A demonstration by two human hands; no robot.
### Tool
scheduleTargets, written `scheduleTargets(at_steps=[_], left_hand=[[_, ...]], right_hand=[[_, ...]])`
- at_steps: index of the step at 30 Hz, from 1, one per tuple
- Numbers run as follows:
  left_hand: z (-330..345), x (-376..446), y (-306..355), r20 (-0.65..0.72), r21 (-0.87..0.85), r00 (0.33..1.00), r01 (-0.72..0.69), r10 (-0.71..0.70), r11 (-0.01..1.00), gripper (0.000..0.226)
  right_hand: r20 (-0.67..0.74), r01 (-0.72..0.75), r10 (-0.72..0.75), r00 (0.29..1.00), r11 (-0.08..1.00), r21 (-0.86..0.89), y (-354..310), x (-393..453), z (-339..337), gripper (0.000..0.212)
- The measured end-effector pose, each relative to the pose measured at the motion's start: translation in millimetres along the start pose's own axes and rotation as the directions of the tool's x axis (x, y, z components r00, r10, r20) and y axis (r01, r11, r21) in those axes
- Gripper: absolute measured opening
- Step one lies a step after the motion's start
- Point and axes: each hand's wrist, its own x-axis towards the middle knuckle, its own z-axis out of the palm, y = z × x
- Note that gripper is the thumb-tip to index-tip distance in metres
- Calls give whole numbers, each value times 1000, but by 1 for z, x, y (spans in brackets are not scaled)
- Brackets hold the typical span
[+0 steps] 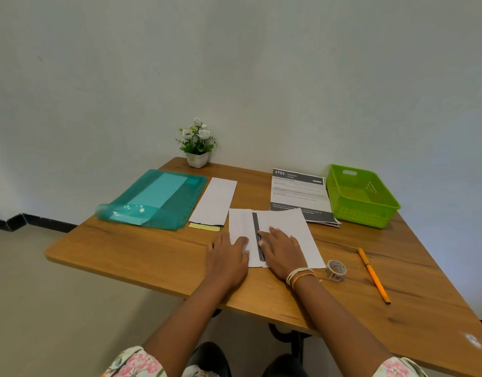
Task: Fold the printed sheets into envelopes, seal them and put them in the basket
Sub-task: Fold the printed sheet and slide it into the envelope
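A printed sheet (286,227) lies face down near the table's front edge, partly folded, with a dark printed strip showing along the fold. My left hand (227,257) rests flat on its left flap and my right hand (282,248) presses flat on the fold line; neither grips anything. A white envelope (215,200) with a yellow adhesive strip lies just left of the sheet. A stack of printed sheets (299,197) sits behind on the right. An empty green basket (392,208) stands at the far right.
A teal plastic folder (158,197) lies at the left. A tape roll (335,270) and an orange pen (373,274) lie to the right of my hands. A small potted flower (197,144) stands at the back against the wall.
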Motion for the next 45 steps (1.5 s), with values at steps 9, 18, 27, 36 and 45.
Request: scheduleTargets(at_steps=[9, 18, 27, 36, 45], left_hand=[[-20, 19, 15, 24, -776, 932, 246, -362, 581, 27], [-19, 9, 14, 65, -959, 914, 168, -400, 226, 37], [-16, -2, 20, -49, -912, 988, 16, -147, 410, 28], [4, 3, 14, -77, -671, 997, -36, -21, 741, 28], [10, 4, 22, 26, -168, 996, -85, 90, 982, 47]], right_hand=[[-34, 0, 2, 999, 999, 38, -2, 0, -3, 42], [-213, 77, 18, 977, 900, 429, -14, -6, -8, 33], [70, -157, 153, 986, 684, 713, -46, 10, -39, 56], [192, -365, 311, 931, 754, 545, -29, 16, -44, 25], [-2, -290, 291, 957, 952, 95, -22, 2, -31, 29]])
